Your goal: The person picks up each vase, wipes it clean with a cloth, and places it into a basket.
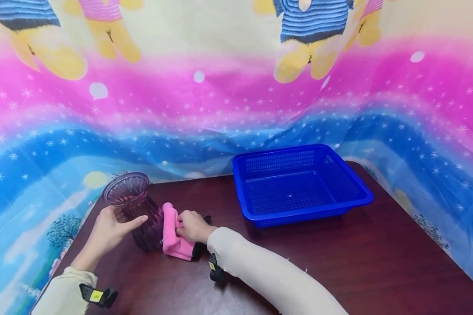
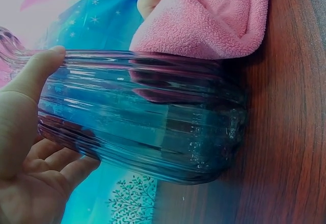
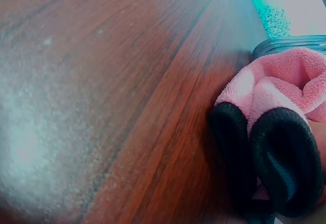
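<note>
A ribbed purple glass vase [image 1: 147, 221] with a flared rim tilts to the left over the left part of the table. My left hand [image 1: 109, 231] grips it just below the rim; in the left wrist view the thumb lies on one side of the glass [image 2: 137, 117] and the fingers on the other. My right hand [image 1: 194, 226] holds a folded pink cloth [image 1: 178, 245] against the vase's right side. Black edging shows on the cloth [image 3: 285, 81] in the right wrist view, where the right fingers are mostly hidden.
A blue plastic basket [image 1: 303, 214] with mesh walls stands at the back right of the dark wooden table [image 1: 339, 262]. Behind the table hangs a colourful printed curtain [image 1: 220, 96]. Small black devices are strapped at both wrists.
</note>
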`<state>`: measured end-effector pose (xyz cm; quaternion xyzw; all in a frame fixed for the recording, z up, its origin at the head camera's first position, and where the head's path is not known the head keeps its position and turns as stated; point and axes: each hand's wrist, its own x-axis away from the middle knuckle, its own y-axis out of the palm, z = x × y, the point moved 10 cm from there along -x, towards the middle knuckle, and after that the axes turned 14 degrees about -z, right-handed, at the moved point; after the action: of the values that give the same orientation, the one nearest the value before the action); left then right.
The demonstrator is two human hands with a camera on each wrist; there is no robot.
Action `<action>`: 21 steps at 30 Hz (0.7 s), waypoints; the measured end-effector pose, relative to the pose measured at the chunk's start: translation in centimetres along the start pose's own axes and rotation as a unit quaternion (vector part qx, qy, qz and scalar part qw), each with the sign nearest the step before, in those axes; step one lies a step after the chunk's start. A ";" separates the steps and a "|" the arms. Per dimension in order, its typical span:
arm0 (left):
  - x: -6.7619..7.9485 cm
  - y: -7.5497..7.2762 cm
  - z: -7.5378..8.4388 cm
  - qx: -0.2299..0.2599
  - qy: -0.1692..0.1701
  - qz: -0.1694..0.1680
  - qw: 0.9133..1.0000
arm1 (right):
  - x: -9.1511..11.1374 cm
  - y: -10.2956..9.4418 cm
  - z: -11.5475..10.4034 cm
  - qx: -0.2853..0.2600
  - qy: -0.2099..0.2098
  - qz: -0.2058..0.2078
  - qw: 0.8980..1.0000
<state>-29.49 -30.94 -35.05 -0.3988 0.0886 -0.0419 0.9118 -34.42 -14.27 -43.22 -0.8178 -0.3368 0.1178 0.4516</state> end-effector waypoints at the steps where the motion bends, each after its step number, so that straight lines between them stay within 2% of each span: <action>1: 0.0 0.0 0.0 0.000 -0.001 -0.001 1.000 | 0.0 -0.1 0.0 0.000 -0.002 0.002 1.000; 11: 0.0 0.0 -0.1 -0.003 -0.011 -0.006 1.000 | 0.2 -0.6 -0.3 -0.010 -0.007 0.024 1.000; 21: 0.0 0.0 -0.1 0.002 -0.008 -0.002 1.000 | 0.7 -1.7 -1.5 -0.031 -0.032 0.046 0.998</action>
<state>-29.48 -31.01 -35.15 -0.3977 0.0802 -0.0405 0.9131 -33.89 -14.17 -40.90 -0.8419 -0.3168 0.1535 0.4091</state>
